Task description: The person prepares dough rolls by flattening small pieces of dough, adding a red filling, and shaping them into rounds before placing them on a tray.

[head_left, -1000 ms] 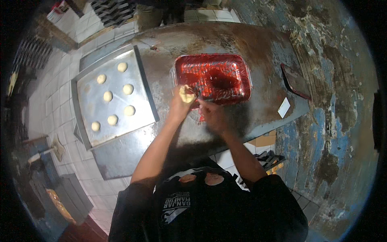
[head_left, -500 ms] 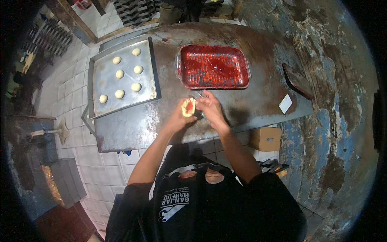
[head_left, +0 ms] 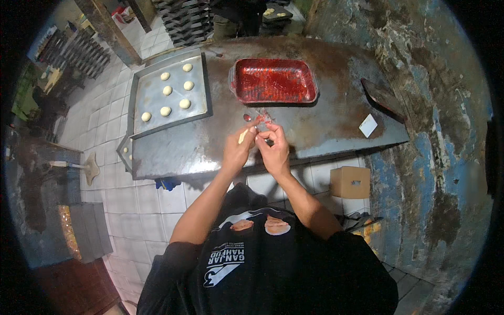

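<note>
The left hand (head_left: 237,152) is closed on pale dough (head_left: 242,137), the right hand (head_left: 273,149) curled beside it, its grip unclear, above a worn metal table (head_left: 325,126) near its front edge, the top running rightward past a white card (head_left: 368,126) toward a peeling wall (head_left: 430,173).

White-tiled floor (head_left: 125,201), peeling wall (head_left: 443,152)

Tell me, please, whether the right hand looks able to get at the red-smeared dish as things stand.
Probably yes: the red-smeared dish stands uncovered just beyond the right hand. Only low reddish clutter lies between, though that hand seems busy beside the dough in the left hand.
</note>
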`<state>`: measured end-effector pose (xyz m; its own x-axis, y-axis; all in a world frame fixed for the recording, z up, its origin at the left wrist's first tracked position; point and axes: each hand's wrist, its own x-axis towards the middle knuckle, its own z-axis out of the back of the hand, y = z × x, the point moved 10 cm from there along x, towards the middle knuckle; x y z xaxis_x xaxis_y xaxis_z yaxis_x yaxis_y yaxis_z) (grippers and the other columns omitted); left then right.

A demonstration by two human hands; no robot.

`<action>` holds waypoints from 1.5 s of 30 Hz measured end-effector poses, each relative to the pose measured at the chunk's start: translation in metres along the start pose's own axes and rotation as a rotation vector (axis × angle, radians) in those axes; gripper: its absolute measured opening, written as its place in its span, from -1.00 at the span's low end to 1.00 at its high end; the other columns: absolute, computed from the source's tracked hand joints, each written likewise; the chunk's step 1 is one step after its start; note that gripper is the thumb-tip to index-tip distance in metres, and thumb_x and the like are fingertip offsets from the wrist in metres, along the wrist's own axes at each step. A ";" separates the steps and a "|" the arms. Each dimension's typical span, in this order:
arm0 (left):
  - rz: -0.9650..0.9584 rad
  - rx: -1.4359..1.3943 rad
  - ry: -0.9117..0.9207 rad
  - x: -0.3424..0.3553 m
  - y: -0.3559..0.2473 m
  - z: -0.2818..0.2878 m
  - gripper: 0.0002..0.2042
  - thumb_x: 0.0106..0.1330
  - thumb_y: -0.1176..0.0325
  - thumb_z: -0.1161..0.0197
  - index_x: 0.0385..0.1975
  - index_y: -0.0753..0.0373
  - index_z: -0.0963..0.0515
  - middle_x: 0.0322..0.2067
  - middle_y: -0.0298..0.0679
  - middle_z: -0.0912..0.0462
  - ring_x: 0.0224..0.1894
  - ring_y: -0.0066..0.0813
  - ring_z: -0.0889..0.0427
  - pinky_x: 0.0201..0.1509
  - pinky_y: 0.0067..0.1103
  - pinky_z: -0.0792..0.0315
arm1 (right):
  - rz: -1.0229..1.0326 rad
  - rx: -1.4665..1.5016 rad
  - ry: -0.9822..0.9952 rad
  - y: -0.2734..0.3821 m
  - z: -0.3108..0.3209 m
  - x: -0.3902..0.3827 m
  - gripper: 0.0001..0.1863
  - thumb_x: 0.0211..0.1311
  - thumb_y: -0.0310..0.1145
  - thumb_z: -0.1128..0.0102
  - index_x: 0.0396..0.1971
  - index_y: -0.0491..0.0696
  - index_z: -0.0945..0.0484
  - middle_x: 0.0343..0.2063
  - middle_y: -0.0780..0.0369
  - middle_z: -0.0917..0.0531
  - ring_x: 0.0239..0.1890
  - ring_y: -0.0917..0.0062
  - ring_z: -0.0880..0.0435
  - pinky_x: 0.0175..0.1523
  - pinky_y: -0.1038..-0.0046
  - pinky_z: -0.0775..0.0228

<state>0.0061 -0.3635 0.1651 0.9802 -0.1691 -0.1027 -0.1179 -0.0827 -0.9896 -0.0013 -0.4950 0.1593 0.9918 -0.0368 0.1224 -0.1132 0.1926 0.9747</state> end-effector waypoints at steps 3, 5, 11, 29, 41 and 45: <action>-0.070 0.083 -0.035 -0.013 -0.006 -0.005 -0.47 0.54 0.13 -0.13 0.33 0.42 -0.39 0.11 -0.19 -0.65 0.00 -0.50 -0.61 0.13 -0.49 -0.50 | -0.245 0.672 -0.099 -0.026 0.001 -0.009 -0.30 0.23 -0.55 -0.32 0.31 -0.23 -0.16 -0.19 0.19 -0.66 -0.05 0.46 -0.64 0.15 0.42 -0.45; -0.278 0.292 0.066 -0.028 -0.031 -0.017 -0.52 0.49 0.15 -0.19 0.30 0.29 -0.48 0.20 -0.10 -0.60 0.05 -0.43 -0.61 0.14 -0.44 -0.49 | -0.427 0.892 0.110 -0.029 -0.007 -0.016 -0.29 0.22 -0.56 -0.33 0.31 -0.24 -0.17 -0.19 0.19 -0.65 -0.05 0.45 -0.65 0.17 0.41 -0.45; -0.080 0.792 0.197 -0.048 -0.024 0.004 -0.62 0.43 0.12 -0.27 0.03 0.30 -0.63 -0.28 -0.05 -0.74 -0.17 -0.39 -0.70 -0.07 -0.41 -0.50 | 0.345 -0.321 0.579 0.085 -0.037 -0.034 -0.39 0.31 -0.56 -0.25 0.32 -0.19 -0.23 0.01 0.08 -0.67 -0.05 0.47 -0.70 0.02 0.39 -0.59; 0.308 -0.381 -0.223 -0.075 -0.009 0.178 -0.37 0.62 -0.11 0.26 0.48 0.22 -0.21 0.45 -0.13 -0.28 0.45 -0.30 -0.28 0.50 -0.37 -0.13 | 0.565 0.015 0.226 0.106 -0.196 -0.006 -0.55 0.28 -0.33 -0.38 0.08 -0.21 -0.48 -0.14 0.11 -0.69 -0.10 0.38 -0.69 0.08 0.34 -0.51; 0.283 -0.419 -0.503 -0.017 0.044 0.422 -0.45 0.55 -0.10 0.01 0.24 0.24 -0.54 0.06 -0.24 -0.66 0.01 -0.48 -0.57 0.07 -0.59 -0.47 | -0.857 0.516 0.667 -0.009 -0.472 0.044 -0.46 0.49 0.16 -0.03 0.01 -0.07 -0.54 -0.21 0.33 -0.58 -0.16 0.65 -0.54 -0.08 0.52 -0.40; 0.277 -0.319 -0.485 -0.003 0.045 0.492 -0.55 0.51 0.16 -0.13 0.28 0.26 -0.48 0.10 -0.14 -0.63 0.07 -0.43 -0.59 0.14 -0.53 -0.47 | -0.938 0.653 0.668 -0.001 -0.547 0.064 -0.49 0.49 0.12 -0.04 -0.04 -0.08 -0.55 -0.15 0.30 -0.65 -0.07 0.53 -0.65 0.08 0.45 -0.50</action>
<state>0.0764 0.1168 0.0712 0.8584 0.2312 -0.4580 -0.3449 -0.4007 -0.8488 0.0947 0.0387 0.0642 0.5257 0.6272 -0.5747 0.8063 -0.1521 0.5716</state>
